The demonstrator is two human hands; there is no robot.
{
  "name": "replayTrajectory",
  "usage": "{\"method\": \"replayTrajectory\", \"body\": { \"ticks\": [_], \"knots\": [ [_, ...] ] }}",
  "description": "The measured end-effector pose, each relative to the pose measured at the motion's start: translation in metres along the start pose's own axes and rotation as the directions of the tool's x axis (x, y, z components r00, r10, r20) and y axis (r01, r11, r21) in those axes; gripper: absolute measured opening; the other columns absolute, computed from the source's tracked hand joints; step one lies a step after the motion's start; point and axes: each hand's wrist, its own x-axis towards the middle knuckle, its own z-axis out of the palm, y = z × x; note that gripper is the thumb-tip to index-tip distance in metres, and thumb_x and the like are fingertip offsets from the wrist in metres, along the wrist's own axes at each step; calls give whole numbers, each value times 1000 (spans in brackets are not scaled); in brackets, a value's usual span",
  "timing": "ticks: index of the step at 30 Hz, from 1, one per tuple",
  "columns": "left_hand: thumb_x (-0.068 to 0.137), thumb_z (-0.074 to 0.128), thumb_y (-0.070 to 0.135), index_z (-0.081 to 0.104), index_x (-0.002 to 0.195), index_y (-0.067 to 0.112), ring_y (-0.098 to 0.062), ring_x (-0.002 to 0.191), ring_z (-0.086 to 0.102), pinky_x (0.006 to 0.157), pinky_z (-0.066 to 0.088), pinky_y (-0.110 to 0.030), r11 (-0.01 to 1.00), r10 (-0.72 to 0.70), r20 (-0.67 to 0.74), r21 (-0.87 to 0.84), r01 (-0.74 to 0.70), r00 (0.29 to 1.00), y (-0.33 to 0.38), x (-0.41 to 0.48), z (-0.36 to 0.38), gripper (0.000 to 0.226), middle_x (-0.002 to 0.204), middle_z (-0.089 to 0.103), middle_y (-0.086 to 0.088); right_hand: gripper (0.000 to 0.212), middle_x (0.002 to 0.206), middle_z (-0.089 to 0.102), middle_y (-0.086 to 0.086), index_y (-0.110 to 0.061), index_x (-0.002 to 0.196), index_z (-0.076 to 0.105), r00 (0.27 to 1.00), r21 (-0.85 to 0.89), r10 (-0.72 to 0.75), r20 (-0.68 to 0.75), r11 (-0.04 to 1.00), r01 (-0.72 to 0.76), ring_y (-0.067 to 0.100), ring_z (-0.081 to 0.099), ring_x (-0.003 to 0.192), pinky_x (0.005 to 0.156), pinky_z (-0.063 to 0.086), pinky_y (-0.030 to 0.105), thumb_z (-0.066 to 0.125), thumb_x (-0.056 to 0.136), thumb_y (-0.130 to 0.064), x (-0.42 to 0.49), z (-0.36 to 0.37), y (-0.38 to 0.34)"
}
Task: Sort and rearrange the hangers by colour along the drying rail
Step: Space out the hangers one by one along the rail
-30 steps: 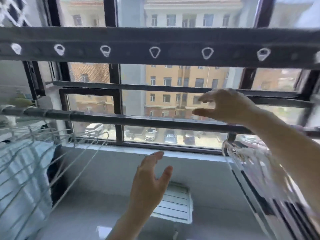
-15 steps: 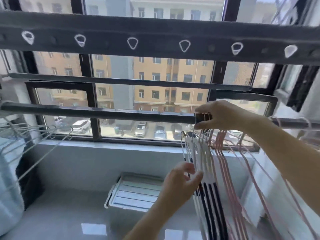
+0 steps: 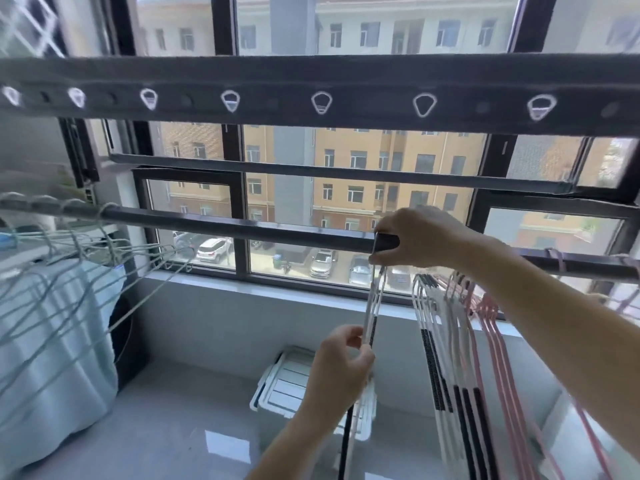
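Hangers (image 3: 372, 306), slim white plastic with black ribbed strips: small bunch, centre frame, hung on dark round drying rail (image 3: 207, 220). Right hand (image 3: 420, 239) pinches the hooks at the rail; left hand (image 3: 343, 362) grips the frames below. Judged light, springy, tangle-prone; best held by the hooks. Pink hangers (image 3: 491, 327) lower right.

Left of the right hand (image 3: 426, 237) the rail (image 3: 242, 226) runs bare as far as the pale green hangers (image 3: 86, 268), which crowd its far end and fan out low. The held hanger (image 3: 372, 306) fills the gap between the right hand and the left hand (image 3: 341, 362). Just right of both hands, white hangers (image 3: 438, 327) and then pink hangers (image 3: 490, 327) hang packed close. A wide bar with holes (image 3: 367, 81) closes the room above, and the window (image 3: 363, 188) stands behind.
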Motion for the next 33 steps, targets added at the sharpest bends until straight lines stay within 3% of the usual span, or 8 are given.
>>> {"method": "replayTrajectory", "body": {
  "ticks": [3, 6, 9, 13, 19, 23, 29, 33],
  "knots": [
    [87, 57, 10, 60, 111, 6, -8, 72, 61, 70, 55, -25, 999, -25, -66, 31, 27, 997, -16, 4, -35, 25, 87, 63, 4, 36, 70, 60, -6, -21, 84, 59, 999, 16, -21, -35, 1000, 22, 15, 59, 66, 59, 51, 29, 62, 78, -56, 31, 7, -28],
    [87, 58, 14, 61, 112, 9, -9, 83, 64, 80, 55, -27, 996, -48, -145, 62, 57, 988, -31, 8, -75, 26, 91, 65, 4, 38, 73, 62, -4, -18, 87, 61, 997, 18, -55, -45, 998, 55, 15, 59, 67, 61, 54, 30, 62, 79, -55, 61, 11, -61],
    [88, 57, 13, 61, 113, 8, -4, 82, 61, 79, 53, -19, 994, -34, -204, 95, 54, 978, -47, 13, -113, 26, 92, 64, 5, 39, 73, 62, -4, -19, 89, 63, 994, 4, -75, -81, 997, 76, 13, 58, 65, 58, 50, 27, 60, 79, -57, 91, 16, -95],
    [88, 57, 9, 53, 118, 9, 6, 79, 54, 71, 48, -8, 987, 9, -231, 160, 29, 973, -70, 16, -157, 30, 95, 57, 8, 36, 67, 55, -9, -21, 84, 57, 992, 13, -93, -87, 995, 95, 5, 49, 58, 46, 34, 20, 61, 79, -56, 126, 23, -134],
    [89, 54, 8, 50, 122, 12, -6, 78, 56, 69, 48, -12, 981, 5, -304, 188, 54, 953, -96, 18, -211, 33, 96, 54, 13, 36, 72, 60, -4, -21, 81, 58, 976, 38, -165, -139, 984, 171, 12, 53, 62, 51, 35, 25, 59, 79, -56, 170, 31, -185],
    [90, 53, 10, 49, 122, 13, -7, 83, 54, 78, 47, -18, 973, 34, -324, 225, 42, 945, -107, 19, -239, 32, 98, 53, 11, 36, 67, 55, -6, -19, 81, 58, 972, 44, -175, -157, 982, 184, 13, 53, 62, 49, 32, 24, 59, 80, -55, 188, 35, -210],
    [89, 56, 12, 50, 116, 17, 9, 86, 51, 73, 41, -5, 966, 84, -352, 259, 10, 932, -124, 21, -263, 28, 93, 50, 24, 33, 72, 61, -1, -19, 81, 59, 968, 54, -164, -189, 983, 177, 17, 57, 67, 55, 38, 26, 57, 80, -53, 206, 41, -231],
    [90, 56, 15, 50, 117, 19, 17, 90, 47, 73, 38, -2, 965, 93, -342, 262, 0, 935, -130, 19, -270, 28, 95, 49, 27, 33, 69, 57, -2, -19, 80, 56, 972, 64, -160, -175, 983, 173, 16, 54, 64, 50, 38, 25, 58, 81, -52, 211, 45, -236]
  ]
}}
